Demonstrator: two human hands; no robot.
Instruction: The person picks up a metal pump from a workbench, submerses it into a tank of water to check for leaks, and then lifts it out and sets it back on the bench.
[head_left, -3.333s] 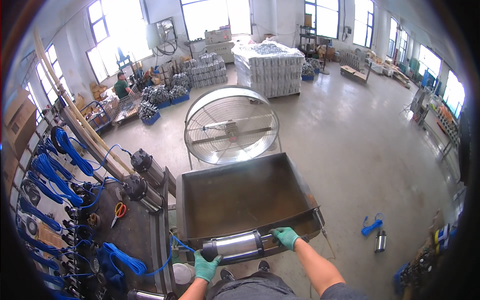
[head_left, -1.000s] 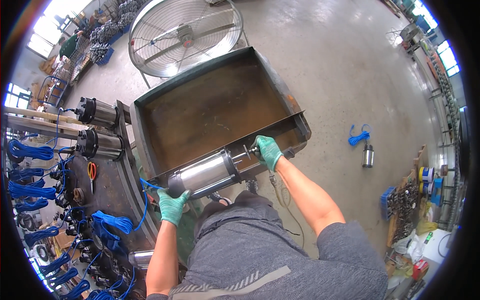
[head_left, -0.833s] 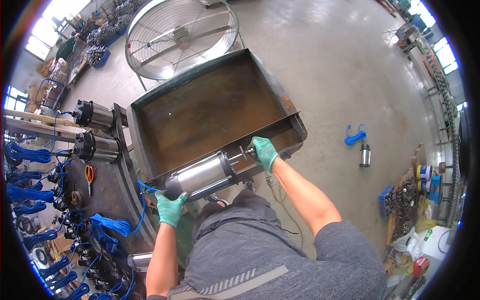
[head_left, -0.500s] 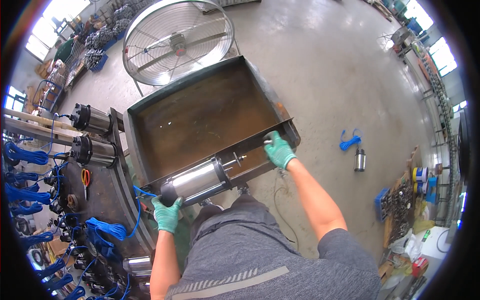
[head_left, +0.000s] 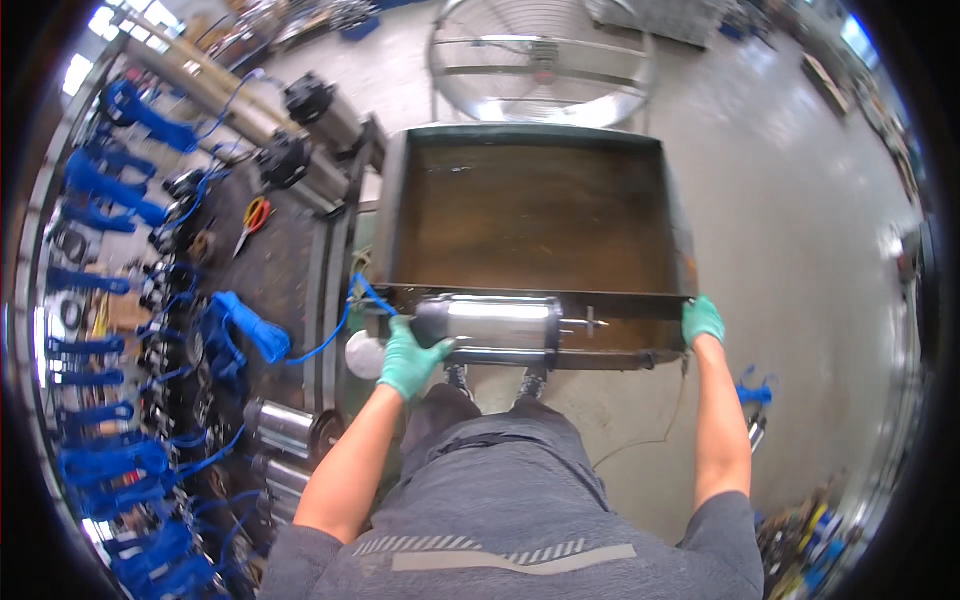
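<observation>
A shiny steel cylinder with dark ends, like a submersible pump motor, lies lengthwise across the near side of a dark metal tank holding brownish liquid. From its right end a thin shaft with a small crosspiece sticks out. My left hand, in a green glove, touches the motor's dark left end, thumb and fingers spread apart. A blue cable runs left from beside that end. At the tank's near right corner my gloved right hand is closed over the end of a dark metal bar; its fingertips are partly hidden.
A large round fan stands beyond the tank. On the dark bench at left lie orange-handled scissors, blue cable coils and several steel motors. Another blue coil lies on the floor at right.
My right hand has moved from above the bar to the tank's near right corner. My left hand stays at the motor's dark end. The whole view has turned, so the tank now appears level.
</observation>
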